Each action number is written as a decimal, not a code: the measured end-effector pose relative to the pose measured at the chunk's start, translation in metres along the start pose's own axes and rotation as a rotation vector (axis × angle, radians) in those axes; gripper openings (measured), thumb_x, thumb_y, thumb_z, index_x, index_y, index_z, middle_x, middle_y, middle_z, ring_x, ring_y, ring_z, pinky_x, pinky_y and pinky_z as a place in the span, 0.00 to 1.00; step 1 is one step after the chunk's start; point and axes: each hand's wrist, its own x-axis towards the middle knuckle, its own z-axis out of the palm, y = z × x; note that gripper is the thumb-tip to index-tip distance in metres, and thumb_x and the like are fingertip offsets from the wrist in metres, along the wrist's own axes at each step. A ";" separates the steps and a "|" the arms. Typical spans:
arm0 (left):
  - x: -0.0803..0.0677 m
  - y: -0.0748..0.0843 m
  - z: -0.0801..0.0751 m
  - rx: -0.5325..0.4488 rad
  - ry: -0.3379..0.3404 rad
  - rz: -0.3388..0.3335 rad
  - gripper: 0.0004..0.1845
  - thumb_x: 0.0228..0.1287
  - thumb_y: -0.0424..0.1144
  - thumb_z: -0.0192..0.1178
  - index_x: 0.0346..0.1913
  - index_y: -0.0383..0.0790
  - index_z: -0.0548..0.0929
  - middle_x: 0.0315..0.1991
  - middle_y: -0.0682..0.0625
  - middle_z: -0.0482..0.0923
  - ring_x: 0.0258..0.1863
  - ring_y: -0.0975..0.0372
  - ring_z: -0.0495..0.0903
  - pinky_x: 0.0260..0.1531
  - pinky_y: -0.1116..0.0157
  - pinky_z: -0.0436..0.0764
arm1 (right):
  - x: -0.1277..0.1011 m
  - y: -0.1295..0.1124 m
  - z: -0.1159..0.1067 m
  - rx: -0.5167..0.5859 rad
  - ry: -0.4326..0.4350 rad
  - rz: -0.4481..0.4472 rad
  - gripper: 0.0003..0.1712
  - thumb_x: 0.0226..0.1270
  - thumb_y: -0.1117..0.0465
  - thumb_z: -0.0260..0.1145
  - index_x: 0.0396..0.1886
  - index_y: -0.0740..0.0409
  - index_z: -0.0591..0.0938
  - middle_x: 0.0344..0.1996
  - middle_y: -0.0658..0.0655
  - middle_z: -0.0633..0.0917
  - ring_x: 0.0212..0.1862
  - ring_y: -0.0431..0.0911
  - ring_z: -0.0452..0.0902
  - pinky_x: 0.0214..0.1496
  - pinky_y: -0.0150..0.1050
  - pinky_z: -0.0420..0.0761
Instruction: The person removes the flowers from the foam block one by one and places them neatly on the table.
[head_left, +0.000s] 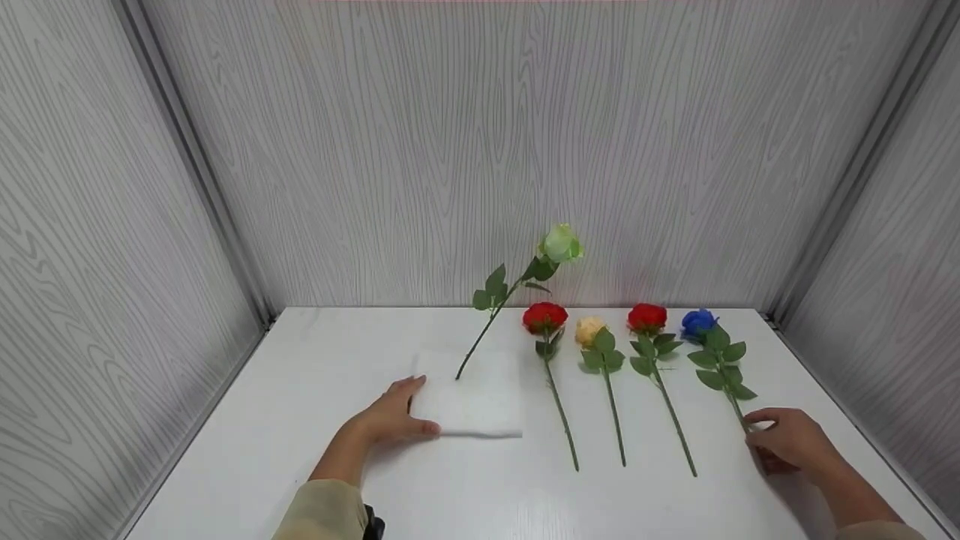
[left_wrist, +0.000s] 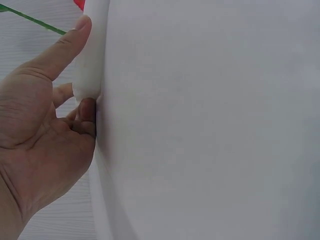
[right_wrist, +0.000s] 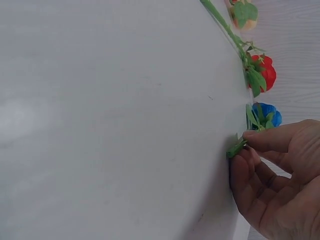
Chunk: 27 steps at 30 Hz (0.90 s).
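Left hand: grip curled on the left edge of a white foam block lying on the tabletop; a green rose stands tilted in it. Right hand: grip pinching the stem end of the blue rose, rightmost of four roses lying flat.

A staged recording booth: grey wood-grain panels wall in a bare white table on three sides.
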 end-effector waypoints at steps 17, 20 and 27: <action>-0.001 0.002 0.000 0.007 0.013 -0.011 0.61 0.58 0.56 0.83 0.87 0.41 0.59 0.87 0.35 0.54 0.88 0.38 0.53 0.86 0.39 0.57 | -0.016 -0.043 0.002 0.094 0.141 -0.147 0.36 0.84 0.55 0.59 0.83 0.68 0.65 0.66 0.77 0.75 0.47 0.49 0.86 0.41 0.42 0.92; -0.001 0.002 0.000 0.006 0.013 -0.009 0.61 0.58 0.55 0.83 0.87 0.40 0.59 0.87 0.35 0.54 0.88 0.38 0.53 0.86 0.39 0.57 | -0.018 -0.056 0.009 0.118 0.146 -0.153 0.35 0.84 0.56 0.59 0.83 0.66 0.65 0.66 0.75 0.76 0.49 0.50 0.85 0.41 0.42 0.93; -0.001 0.001 0.001 0.012 0.012 -0.003 0.61 0.58 0.57 0.82 0.87 0.40 0.59 0.87 0.36 0.55 0.88 0.38 0.53 0.85 0.39 0.58 | -0.017 -0.078 0.031 0.148 0.156 -0.175 0.33 0.85 0.55 0.59 0.82 0.65 0.69 0.66 0.73 0.79 0.58 0.59 0.85 0.44 0.39 0.92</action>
